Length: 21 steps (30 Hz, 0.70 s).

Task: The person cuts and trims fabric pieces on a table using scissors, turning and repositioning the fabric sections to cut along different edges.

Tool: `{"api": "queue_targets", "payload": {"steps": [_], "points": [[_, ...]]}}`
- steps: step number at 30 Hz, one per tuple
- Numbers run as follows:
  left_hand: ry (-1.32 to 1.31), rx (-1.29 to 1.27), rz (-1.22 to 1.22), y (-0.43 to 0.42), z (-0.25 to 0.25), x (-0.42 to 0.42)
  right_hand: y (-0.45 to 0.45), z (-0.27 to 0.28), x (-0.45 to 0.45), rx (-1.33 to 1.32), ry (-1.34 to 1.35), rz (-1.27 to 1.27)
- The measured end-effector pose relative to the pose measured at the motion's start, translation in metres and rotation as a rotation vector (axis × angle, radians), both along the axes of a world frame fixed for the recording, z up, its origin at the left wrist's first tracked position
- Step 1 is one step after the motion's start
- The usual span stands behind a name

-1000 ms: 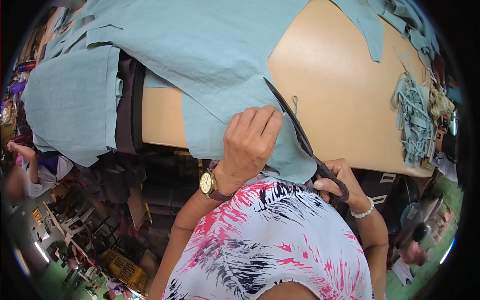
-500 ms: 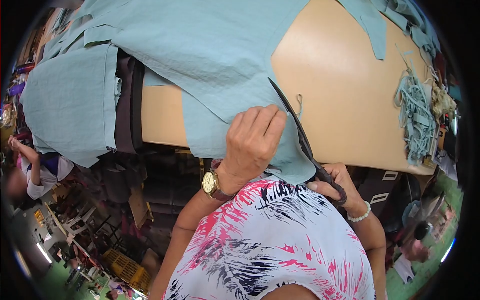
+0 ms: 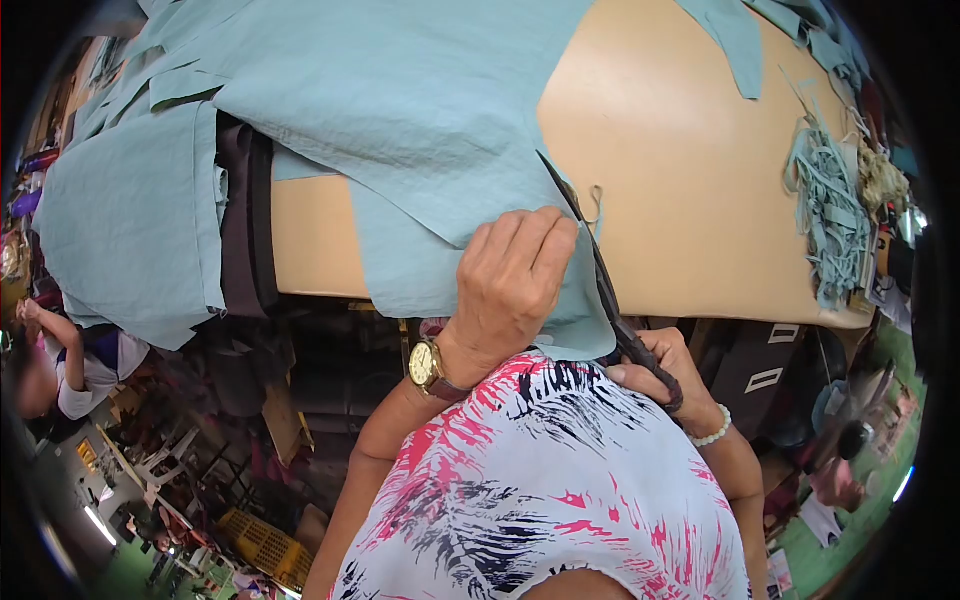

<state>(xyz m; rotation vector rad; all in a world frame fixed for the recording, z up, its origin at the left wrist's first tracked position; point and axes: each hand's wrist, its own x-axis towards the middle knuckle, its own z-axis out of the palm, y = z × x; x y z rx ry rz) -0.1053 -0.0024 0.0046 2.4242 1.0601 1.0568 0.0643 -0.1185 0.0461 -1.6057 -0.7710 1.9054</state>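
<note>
My left hand (image 3: 515,275), with a watch on its wrist, rests on a light blue-green fabric piece (image 3: 420,150). Its fingers are curled and pressed together on the fabric near the cut edge. Large dark scissors (image 3: 607,290) lie along that edge, tips pointing away from me. Their handles are gripped in my right hand (image 3: 655,365), close to my body at the table's front edge. Beside the blades a thin curled strip of fabric (image 3: 597,205) lies on the tan tabletop (image 3: 690,220). My left fingertips are partly hidden.
At the right end sits a heap of fabric strips (image 3: 835,215). More cut pieces (image 3: 730,45) lie at the back right. A stack of fabric (image 3: 130,210) hangs over the front edge at left, beside a dark folded cloth (image 3: 245,210). Another person (image 3: 85,365) is at far left.
The scissor handles and my right hand have shifted slightly left and up, and the blades look closer together. A small sliver of fabric now curls beside the blades. My left hand stays nearly in place.
</note>
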Motion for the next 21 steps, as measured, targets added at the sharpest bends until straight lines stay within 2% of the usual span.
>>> {"api": "queue_targets", "payload": {"steps": [21], "points": [[-0.118, -0.056, -0.049, -0.007, 0.006, 0.003, 0.000, -0.005, -0.007, 0.052, 0.005, -0.055]]}}
